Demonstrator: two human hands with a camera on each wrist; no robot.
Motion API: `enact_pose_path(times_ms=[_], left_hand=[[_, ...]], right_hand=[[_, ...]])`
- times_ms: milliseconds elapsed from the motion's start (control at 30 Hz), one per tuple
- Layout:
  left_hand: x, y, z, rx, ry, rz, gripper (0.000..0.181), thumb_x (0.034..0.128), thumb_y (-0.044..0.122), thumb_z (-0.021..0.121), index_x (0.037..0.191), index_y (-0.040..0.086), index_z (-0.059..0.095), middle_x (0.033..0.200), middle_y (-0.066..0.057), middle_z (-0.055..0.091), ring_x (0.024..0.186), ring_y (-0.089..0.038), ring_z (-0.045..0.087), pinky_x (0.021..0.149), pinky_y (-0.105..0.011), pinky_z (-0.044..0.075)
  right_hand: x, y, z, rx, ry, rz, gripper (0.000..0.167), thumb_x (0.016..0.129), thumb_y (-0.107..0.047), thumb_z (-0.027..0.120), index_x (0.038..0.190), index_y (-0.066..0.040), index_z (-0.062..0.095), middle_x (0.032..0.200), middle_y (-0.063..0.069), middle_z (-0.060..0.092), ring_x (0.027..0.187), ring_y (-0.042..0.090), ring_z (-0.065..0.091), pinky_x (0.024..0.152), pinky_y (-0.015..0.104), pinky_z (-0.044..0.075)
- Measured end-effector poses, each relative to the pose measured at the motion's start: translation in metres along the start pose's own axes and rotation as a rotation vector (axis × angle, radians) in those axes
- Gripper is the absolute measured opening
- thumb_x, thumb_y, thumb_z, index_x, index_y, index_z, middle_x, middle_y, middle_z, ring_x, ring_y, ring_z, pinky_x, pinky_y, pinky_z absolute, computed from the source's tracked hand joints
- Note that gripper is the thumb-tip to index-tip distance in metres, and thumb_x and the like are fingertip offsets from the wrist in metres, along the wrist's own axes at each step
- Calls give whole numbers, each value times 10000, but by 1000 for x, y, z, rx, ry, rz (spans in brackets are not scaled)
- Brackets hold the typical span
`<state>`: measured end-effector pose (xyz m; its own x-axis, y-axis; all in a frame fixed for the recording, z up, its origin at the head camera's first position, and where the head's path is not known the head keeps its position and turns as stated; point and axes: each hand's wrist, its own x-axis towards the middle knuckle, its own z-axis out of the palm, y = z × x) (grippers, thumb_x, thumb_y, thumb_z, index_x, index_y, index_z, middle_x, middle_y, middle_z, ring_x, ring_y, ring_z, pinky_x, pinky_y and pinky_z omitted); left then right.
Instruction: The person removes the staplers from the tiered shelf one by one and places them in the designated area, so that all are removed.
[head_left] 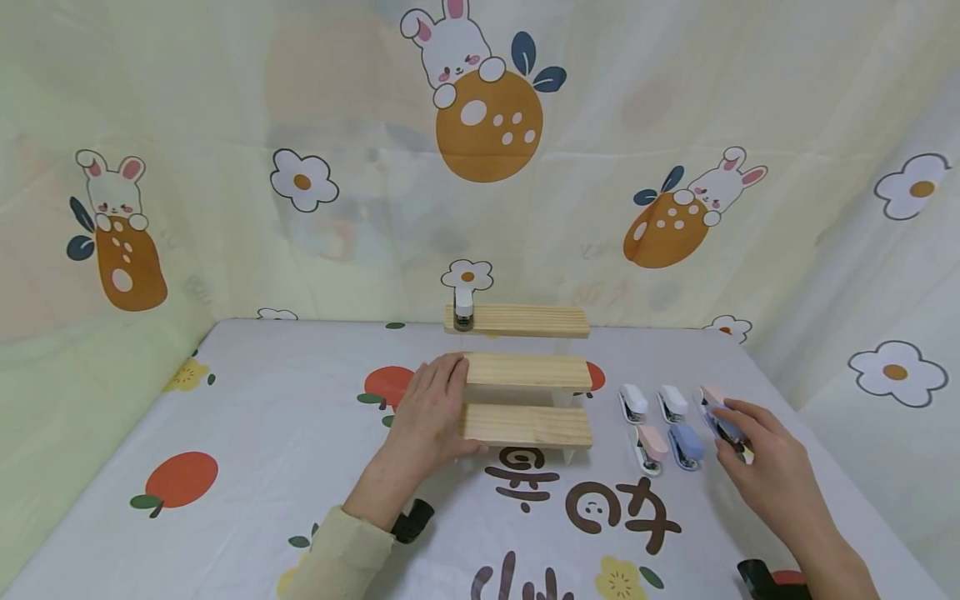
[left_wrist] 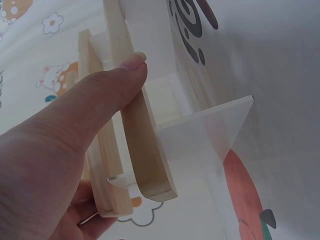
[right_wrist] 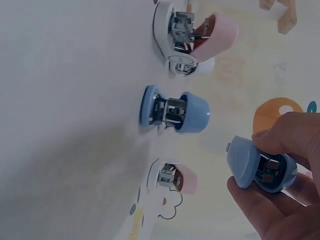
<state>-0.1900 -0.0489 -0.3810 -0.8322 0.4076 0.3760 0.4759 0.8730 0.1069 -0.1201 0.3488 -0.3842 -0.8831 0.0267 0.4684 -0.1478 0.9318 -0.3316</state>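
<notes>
My left hand (head_left: 431, 412) grips the left end of a three-tier display stand with wooden planks and clear supports. Its thumb lies on the bottom plank (head_left: 528, 425), its fingers at the middle plank (head_left: 528, 372). On the top plank (head_left: 525, 321) a white mini stapler (head_left: 463, 307) stands upright at the left end. My right hand (head_left: 776, 462) pinches a blue mini stapler (right_wrist: 243, 161), held above the table in the right wrist view. Near it lie another blue stapler (head_left: 686, 446), a pink stapler (head_left: 651, 443) and a second pink stapler (head_left: 711, 397), partly hidden.
Two white staplers, a left one (head_left: 633, 402) and a right one (head_left: 672, 403), lie behind the front staplers, right of the stand. A printed cloth (head_left: 247, 542) covers the table. A patterned curtain (head_left: 360, 250) hangs behind and at the sides.
</notes>
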Motion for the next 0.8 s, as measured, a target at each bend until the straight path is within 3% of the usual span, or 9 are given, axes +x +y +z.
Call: enact_pose_path(times_ms=[67, 133, 200, 300, 400, 567, 700, 800], left_hand=[[0, 0, 0, 3, 0, 1, 1176, 547, 537, 937, 1440, -1, 394, 1476, -118, 428, 1376, -273, 423, 1201, -441, 348], [0, 0, 1, 4, -2, -2, 1176, 546, 538, 937, 1441, 1, 393, 1477, -116, 427, 1376, -272, 422, 1202, -438, 346], [1, 0, 1, 1, -6, -6, 1177, 547, 537, 937, 1442, 3, 391, 1478, -113, 425, 1377, -270, 419, 1203, -437, 345], [1, 0, 2, 4, -12, -11, 1180, 547, 541, 936, 1446, 9, 387, 1479, -107, 422, 1379, -265, 415, 1204, -438, 344], [1, 0, 1, 4, -9, -9, 1183, 543, 541, 937, 1446, 10, 387, 1476, -106, 424, 1377, -264, 417, 1202, -443, 347], [1, 0, 1, 2, 0, -4, 1185, 539, 533, 941, 1442, 1, 389, 1471, -113, 427, 1374, -268, 421, 1200, -441, 349], [1, 0, 1, 0, -4, -6, 1181, 544, 531, 940, 1444, -1, 389, 1474, -115, 425, 1375, -271, 419, 1202, -439, 346], [1, 0, 1, -3, -7, -8, 1176, 548, 529, 940, 1443, -1, 390, 1475, -115, 423, 1377, -271, 417, 1204, -440, 344]], right_hand=[[-1, 2, 2, -15, -24, 21, 418, 788, 17, 738, 1196, 56, 653, 1292, 255, 551, 990, 422, 602, 698, 274, 593], [-2, 4, 4, -24, -38, 32, 418, 792, 11, 738, 1198, 60, 652, 1295, 259, 547, 984, 421, 604, 692, 460, 594], [-2, 6, 6, -24, -46, 38, 414, 791, 12, 740, 1193, 66, 654, 1294, 265, 545, 975, 421, 606, 684, 457, 595], [-4, 10, 8, -26, -48, 38, 407, 782, 14, 745, 1177, 66, 663, 1282, 264, 554, 958, 410, 615, 638, 320, 570], [-5, 15, 9, -23, -61, 45, 405, 776, 17, 749, 1170, 63, 666, 1275, 273, 552, 950, 417, 613, 619, 312, 574], [-6, 22, 11, -36, -100, 56, 393, 782, 5, 740, 1164, 63, 664, 1264, 292, 545, 936, 430, 611, 657, 452, 583], [-7, 28, 15, -49, -146, 73, 388, 794, -9, 729, 1165, 75, 656, 1263, 312, 534, 1002, 485, 585, 757, 610, 549], [-7, 32, 17, -54, -174, 92, 396, 799, -14, 728, 1175, 81, 649, 1269, 323, 524, 1056, 517, 558, 821, 665, 516]])
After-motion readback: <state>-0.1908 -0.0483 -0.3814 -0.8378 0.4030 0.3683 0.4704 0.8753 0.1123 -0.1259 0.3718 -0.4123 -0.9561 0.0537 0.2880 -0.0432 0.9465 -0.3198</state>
